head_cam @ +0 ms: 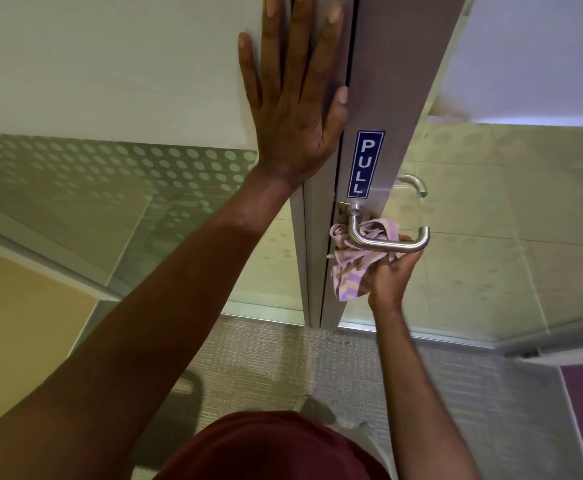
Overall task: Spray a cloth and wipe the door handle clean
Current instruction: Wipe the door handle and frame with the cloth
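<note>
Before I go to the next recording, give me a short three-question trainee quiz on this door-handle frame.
1. True or false: the left hand lies flat, fingers straight, across the panel and the door frame.
2. Multiple choice: the pink striped cloth is held by A) the left hand, B) the right hand, C) neither hand.
3. Fill in: the blue sticker above the door handle reads ____.

Key
1. True.
2. B: the right hand grips the bunched cloth just below and behind the lever, touching it.
3. PULL.
</note>
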`<action>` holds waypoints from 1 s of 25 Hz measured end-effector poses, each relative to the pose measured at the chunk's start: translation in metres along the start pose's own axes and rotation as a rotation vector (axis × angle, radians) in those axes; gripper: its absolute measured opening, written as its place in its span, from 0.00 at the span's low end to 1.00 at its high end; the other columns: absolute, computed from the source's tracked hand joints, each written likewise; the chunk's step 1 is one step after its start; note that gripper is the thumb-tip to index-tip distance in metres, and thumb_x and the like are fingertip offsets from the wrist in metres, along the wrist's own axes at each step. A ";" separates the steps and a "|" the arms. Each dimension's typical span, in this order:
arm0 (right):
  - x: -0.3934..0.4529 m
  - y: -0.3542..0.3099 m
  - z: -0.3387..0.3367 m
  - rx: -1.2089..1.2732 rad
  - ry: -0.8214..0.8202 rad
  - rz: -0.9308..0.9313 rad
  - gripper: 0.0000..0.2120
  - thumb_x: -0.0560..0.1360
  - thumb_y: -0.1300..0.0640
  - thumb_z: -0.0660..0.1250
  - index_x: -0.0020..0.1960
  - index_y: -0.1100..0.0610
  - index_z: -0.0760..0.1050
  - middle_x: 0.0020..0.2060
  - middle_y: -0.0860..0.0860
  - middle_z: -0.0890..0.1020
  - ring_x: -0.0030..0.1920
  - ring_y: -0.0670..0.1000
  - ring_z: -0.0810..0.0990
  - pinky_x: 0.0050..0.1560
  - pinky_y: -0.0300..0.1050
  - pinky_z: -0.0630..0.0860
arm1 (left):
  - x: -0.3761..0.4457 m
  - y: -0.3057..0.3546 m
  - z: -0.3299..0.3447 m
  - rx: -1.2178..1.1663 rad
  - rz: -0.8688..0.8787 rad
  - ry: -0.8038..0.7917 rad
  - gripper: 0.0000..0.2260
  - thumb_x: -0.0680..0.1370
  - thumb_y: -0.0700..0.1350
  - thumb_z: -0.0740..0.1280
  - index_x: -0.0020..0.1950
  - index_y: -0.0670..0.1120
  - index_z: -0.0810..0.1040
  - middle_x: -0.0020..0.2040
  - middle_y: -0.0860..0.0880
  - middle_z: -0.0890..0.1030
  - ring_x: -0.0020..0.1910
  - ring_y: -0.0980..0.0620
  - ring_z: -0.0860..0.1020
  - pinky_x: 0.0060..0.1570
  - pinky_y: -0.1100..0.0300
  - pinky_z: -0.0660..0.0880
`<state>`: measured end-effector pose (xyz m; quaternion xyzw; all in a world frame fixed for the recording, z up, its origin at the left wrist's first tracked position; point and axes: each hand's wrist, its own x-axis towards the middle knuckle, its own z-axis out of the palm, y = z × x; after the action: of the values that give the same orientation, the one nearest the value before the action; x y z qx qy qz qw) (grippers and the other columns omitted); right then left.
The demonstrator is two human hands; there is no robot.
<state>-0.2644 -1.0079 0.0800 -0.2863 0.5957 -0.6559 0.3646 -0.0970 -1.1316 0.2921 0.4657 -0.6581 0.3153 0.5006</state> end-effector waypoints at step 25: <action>0.011 0.055 0.023 -0.936 0.072 -0.772 0.40 0.70 0.64 0.74 0.78 0.62 0.62 0.74 0.61 0.62 0.70 0.64 0.65 0.65 0.68 0.69 | 0.006 0.000 0.003 -0.046 0.071 0.029 0.34 0.85 0.58 0.55 0.85 0.60 0.37 0.84 0.59 0.31 0.84 0.54 0.34 0.82 0.39 0.38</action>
<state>-0.2440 -1.0313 0.0281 -0.5892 0.6860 -0.4185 -0.0844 -0.0988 -1.1362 0.2969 0.4258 -0.6738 0.3245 0.5093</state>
